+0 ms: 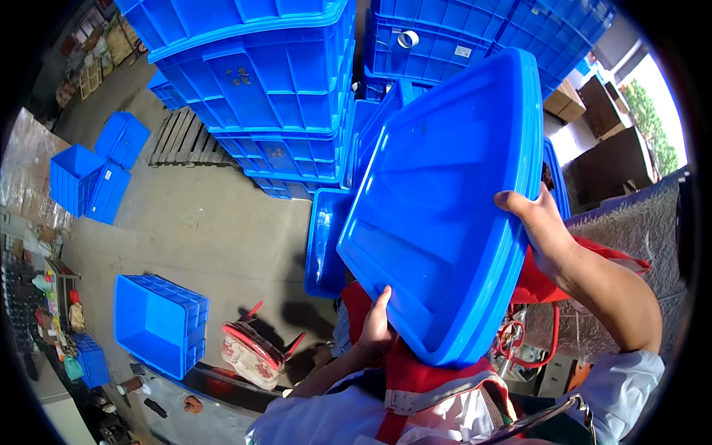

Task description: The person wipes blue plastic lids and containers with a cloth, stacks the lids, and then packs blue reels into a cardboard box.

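Observation:
A small stack of nested blue plastic lids (445,170) is tilted up in front of me, their shallow ribbed hollow facing left. My right hand (545,222) grips the rims at the right side, thumb over the top edge. Lower down, my left hand (378,326) holds the near left edge, its thumb on the rim and its other fingers hidden beneath. The near corner of the lids rests close against my red apron (426,386). Just beyond their left edge, another shallow blue lid or tray (324,248) is partly covered by the stack.
Tall stacks of blue crates (259,81) stand ahead, with more crates (452,44) behind. An open blue bin (152,319) and a red-framed stool (252,352) are at the left. Farther off lie a wooden pallet (189,141) and several blue bins (74,178). Cardboard boxes (612,159) line the right.

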Tool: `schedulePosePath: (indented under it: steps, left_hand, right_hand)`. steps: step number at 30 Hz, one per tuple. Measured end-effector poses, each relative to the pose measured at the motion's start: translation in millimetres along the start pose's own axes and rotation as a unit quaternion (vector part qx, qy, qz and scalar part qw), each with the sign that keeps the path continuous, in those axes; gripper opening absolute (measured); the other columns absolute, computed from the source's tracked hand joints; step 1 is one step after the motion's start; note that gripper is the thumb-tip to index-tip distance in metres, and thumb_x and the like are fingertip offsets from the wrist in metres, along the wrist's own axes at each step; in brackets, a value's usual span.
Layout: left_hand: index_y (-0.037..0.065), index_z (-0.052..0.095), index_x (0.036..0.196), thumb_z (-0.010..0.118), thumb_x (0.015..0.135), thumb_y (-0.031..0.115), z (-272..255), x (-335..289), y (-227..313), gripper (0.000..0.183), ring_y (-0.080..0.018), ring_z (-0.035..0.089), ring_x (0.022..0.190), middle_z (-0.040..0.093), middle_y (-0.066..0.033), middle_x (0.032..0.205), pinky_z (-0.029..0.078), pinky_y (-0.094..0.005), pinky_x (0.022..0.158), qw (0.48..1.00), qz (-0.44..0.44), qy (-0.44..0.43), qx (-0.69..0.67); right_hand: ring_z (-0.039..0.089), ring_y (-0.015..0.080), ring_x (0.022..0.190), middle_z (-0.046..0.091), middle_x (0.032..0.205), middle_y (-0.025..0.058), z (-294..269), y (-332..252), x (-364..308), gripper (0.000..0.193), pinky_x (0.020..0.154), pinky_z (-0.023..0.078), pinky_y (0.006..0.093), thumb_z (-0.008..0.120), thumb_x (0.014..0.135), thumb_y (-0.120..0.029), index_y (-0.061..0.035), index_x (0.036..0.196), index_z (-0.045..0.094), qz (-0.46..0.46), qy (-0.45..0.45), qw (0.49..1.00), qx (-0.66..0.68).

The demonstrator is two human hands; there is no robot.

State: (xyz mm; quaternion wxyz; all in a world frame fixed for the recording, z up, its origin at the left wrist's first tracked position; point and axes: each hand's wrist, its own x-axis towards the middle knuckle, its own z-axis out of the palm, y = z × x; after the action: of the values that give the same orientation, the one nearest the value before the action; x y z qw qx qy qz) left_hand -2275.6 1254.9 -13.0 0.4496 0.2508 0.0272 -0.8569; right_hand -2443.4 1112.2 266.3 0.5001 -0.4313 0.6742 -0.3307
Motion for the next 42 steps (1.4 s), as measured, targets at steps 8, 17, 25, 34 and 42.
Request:
schedulePosePath:
  steps: [8,17,25,34,42]
  left_hand:
    - [0.006,0.041,0.123,0.048,0.088,0.041,81.2,92.9,70.4,0.050,-0.0229,0.048,0.108,0.050,-0.0088,0.118,0.041,-0.0382,0.092,0.995,0.064,-0.011,-0.079]
    - [0.007,0.012,0.139,0.054,0.074,0.063,2.7,207.7,73.3,0.095,-0.0309,0.031,0.125,0.019,-0.0141,0.142,0.035,-0.0529,0.092,0.946,0.020,0.135,0.292]
    - [0.001,0.060,0.079,0.045,0.082,0.036,-374.1,28.8,65.9,0.038,-0.0366,0.059,0.082,0.062,-0.0203,0.080,0.043,-0.0455,0.069,0.536,-0.009,0.290,0.793]
    - [0.005,0.056,0.080,0.054,0.082,0.031,-345.8,-53.0,60.4,0.026,-0.0179,0.056,0.056,0.057,-0.0084,0.069,0.041,-0.0313,0.044,0.682,-0.135,0.417,0.585]
    - [-0.001,0.054,0.103,0.054,0.086,0.032,-179.7,0.7,38.3,0.037,-0.0173,0.059,0.080,0.062,-0.0099,0.090,0.046,-0.0274,0.075,0.723,0.066,0.240,0.644]
  right_hand:
    - [0.058,0.0159,0.069,0.057,0.087,0.0093,2.9,-58.1,88.5,0.054,0.062,0.049,0.0282,0.065,0.070,-0.032,0.0018,0.108,0.046,-0.120,0.030,0.984,-0.126]
    - [0.056,0.0292,0.098,0.055,0.109,0.0215,2.9,4.6,185.8,0.052,0.084,0.044,0.0340,0.060,0.077,-0.029,0.0044,0.115,0.048,-0.261,0.070,0.901,-0.339]
    - [0.054,0.0329,0.100,0.055,0.109,0.0181,-2.9,194.9,110.2,0.042,0.087,0.043,0.0366,0.057,0.077,-0.030,-0.0017,0.108,0.055,-0.096,-0.153,0.883,-0.434]
    - [0.059,0.0322,0.089,0.061,0.095,0.0203,1.5,399.1,57.2,0.038,0.079,0.046,0.0367,0.057,0.076,-0.030,-0.0032,0.103,0.058,0.161,-0.194,0.896,-0.366]
    - [0.058,0.0345,0.091,0.061,0.095,0.0179,37.8,509.9,68.0,0.034,0.078,0.047,0.0432,0.056,0.077,-0.031,-0.0091,0.103,0.056,0.221,-0.040,0.900,-0.374]
